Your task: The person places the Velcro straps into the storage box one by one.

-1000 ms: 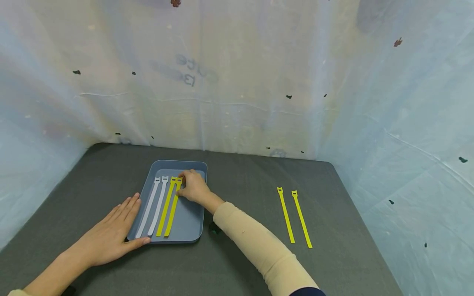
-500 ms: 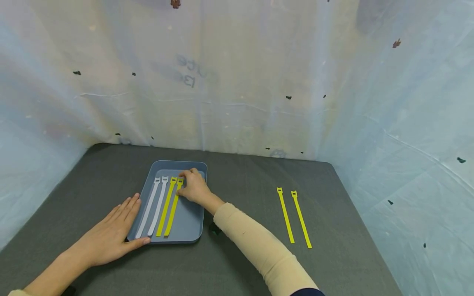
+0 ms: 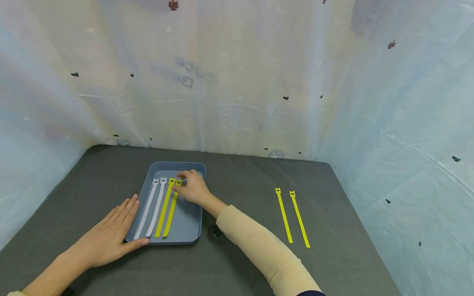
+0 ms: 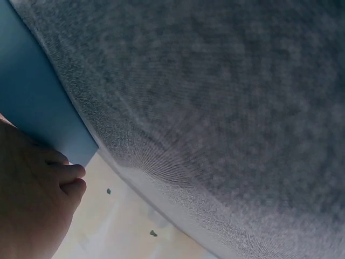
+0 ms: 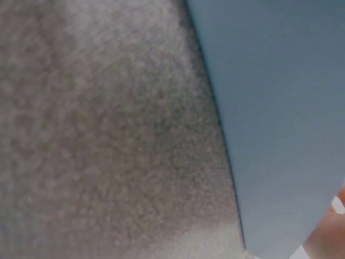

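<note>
My right hand (image 3: 194,190) is over the blue-grey tray (image 3: 201,224), its thumb and index finger apart about the head of a yellow hook-and-loop cable tie (image 3: 171,216). That tie's slotted head shows between the fingertips, and no pinch on it is visible. To its left lie another yellow cable tie (image 3: 163,213) and two white cable ties (image 3: 145,213) (image 3: 156,211), side by side along the tray. My left hand (image 3: 109,234) rests flat with its fingers along the tray's left side and its thumb at the near-left corner. In the left wrist view, fingertips (image 4: 70,175) sit beside the tray wall (image 4: 40,102).
Two more yellow cable ties (image 3: 284,218) (image 3: 300,220) lie apart on the dark grey cloth-covered table (image 3: 244,185), right of my right forearm. Pale plastic sheeting (image 3: 237,82) hangs behind the table and at both sides. The right wrist view shows mostly tray wall (image 5: 269,135) and cloth.
My right thumb has shifted slightly left across the yellow tie, and the fingertips look looser about its head. The ties and tray keep their places; my left hand stays still.
</note>
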Demonstrator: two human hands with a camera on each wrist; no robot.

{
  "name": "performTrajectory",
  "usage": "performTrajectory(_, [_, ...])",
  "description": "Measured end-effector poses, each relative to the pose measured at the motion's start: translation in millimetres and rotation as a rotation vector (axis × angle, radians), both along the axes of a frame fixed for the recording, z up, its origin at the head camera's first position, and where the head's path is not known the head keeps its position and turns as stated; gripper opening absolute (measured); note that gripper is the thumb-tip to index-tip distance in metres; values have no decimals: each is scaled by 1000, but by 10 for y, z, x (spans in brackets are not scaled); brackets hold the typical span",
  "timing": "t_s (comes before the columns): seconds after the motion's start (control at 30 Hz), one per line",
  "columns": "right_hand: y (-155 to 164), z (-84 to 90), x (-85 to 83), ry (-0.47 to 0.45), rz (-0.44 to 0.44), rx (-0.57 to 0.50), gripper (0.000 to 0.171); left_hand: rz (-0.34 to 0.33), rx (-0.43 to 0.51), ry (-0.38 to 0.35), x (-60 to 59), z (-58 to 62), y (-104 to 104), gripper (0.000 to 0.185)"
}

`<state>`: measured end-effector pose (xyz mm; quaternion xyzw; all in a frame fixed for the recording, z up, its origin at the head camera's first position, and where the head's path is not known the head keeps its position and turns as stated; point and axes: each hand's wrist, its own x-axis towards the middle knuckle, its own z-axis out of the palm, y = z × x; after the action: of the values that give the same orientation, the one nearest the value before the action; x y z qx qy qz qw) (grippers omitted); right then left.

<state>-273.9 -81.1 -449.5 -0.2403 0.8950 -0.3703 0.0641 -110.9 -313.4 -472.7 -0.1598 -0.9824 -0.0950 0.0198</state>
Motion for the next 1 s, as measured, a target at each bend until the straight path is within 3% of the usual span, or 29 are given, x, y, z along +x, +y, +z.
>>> performTrajectory(0.3, [210,92,103,-75,40,-156,50,4,7,-17,-1,24,17,112])
performTrajectory(0.73, [560,126,212,-157,28,-329,51,-15,8,24,-3,5,-2,110])
performTrajectory(1.0, [796,142,231,-187,19,-424,52,-13,0,8,-12,-12,-18,112])
